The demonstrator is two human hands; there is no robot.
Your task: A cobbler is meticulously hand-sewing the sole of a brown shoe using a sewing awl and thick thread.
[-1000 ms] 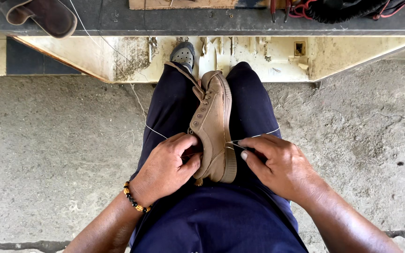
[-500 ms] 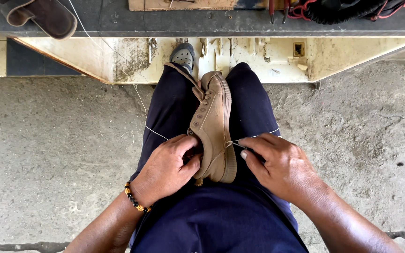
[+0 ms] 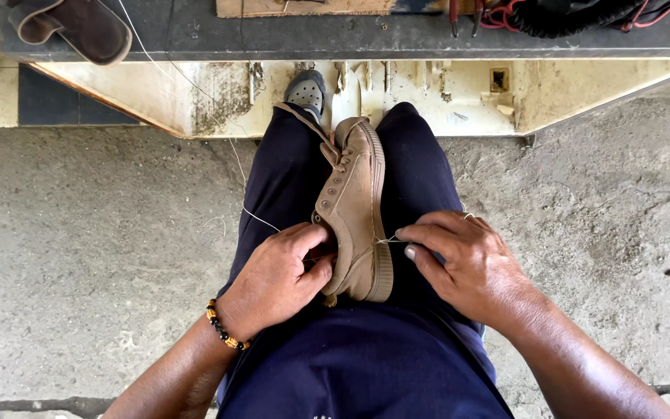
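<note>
Tan canvas shoe point(image 3: 354, 209) on its side, wedged between the knees on the lap, toe pointing toward the body, sole edge facing right. Landmark for all positions: the shoe.

Left hand point(image 3: 277, 279) at the left of the shoe near the toe end, grip closed on the upper, fingers curled inside or against the opening; beaded bracelet point(image 3: 222, 330) on that wrist. Right hand point(image 3: 471, 264) at the right of the shoe, thumb and forefinger pinched together on a thin thread point(image 3: 388, 240) at the sole seam. No needle or awl distinguishable at the pinch. Second run of thread point(image 3: 261, 219) trailing left of the shoe and upward toward the bench point(image 3: 273, 35).

Progress, judged: stitching along the sole edge under way, working point roughly a third of the way up from the toe on the right side. Stitch line itself too fine to read, so finished length versus remaining length not determinable. Heel-side stretch above the pinch probably still to do.

Beyond the shoe: dark brown shoe point(image 3: 79, 27) on the bench, upper left; concrete floor point(image 3: 94, 233) both sides.
</note>
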